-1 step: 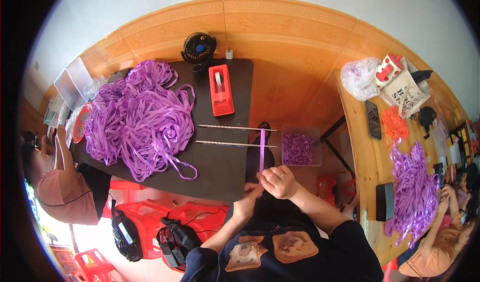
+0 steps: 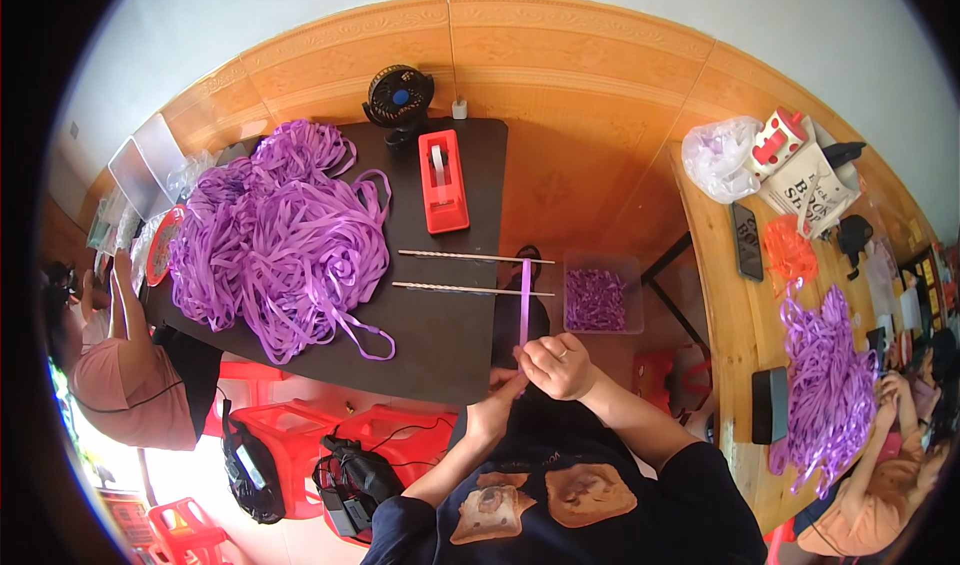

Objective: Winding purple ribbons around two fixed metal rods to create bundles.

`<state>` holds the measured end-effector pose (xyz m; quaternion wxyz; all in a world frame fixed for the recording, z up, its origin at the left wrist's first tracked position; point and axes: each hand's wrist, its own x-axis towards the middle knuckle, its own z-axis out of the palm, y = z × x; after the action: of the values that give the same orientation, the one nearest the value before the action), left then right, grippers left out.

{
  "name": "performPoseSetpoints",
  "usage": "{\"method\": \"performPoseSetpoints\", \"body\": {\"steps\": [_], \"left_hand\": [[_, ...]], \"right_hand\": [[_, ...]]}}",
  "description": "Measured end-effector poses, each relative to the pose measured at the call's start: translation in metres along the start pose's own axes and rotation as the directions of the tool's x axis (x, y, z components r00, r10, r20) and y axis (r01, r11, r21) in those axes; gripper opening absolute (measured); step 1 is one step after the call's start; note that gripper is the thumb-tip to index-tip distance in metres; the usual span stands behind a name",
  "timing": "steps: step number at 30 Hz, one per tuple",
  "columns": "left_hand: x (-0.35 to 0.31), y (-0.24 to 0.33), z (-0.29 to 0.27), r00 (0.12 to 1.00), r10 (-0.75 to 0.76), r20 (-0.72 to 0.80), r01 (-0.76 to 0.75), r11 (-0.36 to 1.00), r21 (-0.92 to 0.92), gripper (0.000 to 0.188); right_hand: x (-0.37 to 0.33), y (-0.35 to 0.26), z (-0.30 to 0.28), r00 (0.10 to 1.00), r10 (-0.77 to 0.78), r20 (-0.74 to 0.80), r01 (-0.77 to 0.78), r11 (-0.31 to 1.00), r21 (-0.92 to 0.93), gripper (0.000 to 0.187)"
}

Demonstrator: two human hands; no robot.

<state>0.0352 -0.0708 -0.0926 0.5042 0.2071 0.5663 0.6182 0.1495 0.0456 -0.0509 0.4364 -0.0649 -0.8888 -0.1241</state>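
Note:
A narrow purple ribbon (image 2: pixel 525 310) stretches from my hands toward two thin metal rods and crosses both near their right ends. The upper rod (image 2: pixel 450 254) and the lower rod (image 2: pixel 450 288) lie roughly parallel, jutting past the right edge of the black table (image 2: pixel 445 350). With closed fingers, my right hand (image 2: pixel 558 367) grips the near end of the ribbon. Just below and left of it, my left hand (image 2: pixel 490 413) is closed on the ribbon too, its fingertips partly hidden by the right hand. A large heap of purple ribbon (image 2: pixel 280 235) covers the table's left part.
A red tape dispenser (image 2: pixel 443 183) and a small black fan (image 2: pixel 399 103) stand at the table's back. Beyond my knees, a clear bin (image 2: pixel 632 315) holds small purple pieces. The wooden table (image 2: pixel 728 365) at right carries more ribbon. People sit at both sides; red stools (image 2: pixel 290 445) stand nearby.

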Motion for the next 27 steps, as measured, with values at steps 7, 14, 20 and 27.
{"method": "performPoseSetpoints", "body": {"steps": [7,14,20,27], "left_hand": [[-0.016,0.012,-0.005,0.995,-0.012,0.099,0.027,0.988,-0.155,0.006],[0.002,-0.014,-0.012,0.980,-0.101,0.174,0.117,0.989,-0.088,0.012],[0.030,-0.002,0.016,0.968,-0.091,0.233,0.101,0.994,-0.031,0.018],[0.067,0.010,0.040,0.988,0.022,0.152,0.001,0.989,-0.148,0.022]], "right_hand": [[0.016,0.002,-0.009,1.000,-0.024,-0.007,0.024,0.999,0.036,0.019],[0.055,0.016,-0.018,0.985,0.148,-0.085,-0.130,0.973,0.190,0.027],[0.092,0.081,-0.003,0.934,0.346,-0.086,-0.293,0.883,0.367,0.020],[0.075,0.131,0.052,0.661,0.682,0.314,-0.594,0.219,0.774,0.013]]}}
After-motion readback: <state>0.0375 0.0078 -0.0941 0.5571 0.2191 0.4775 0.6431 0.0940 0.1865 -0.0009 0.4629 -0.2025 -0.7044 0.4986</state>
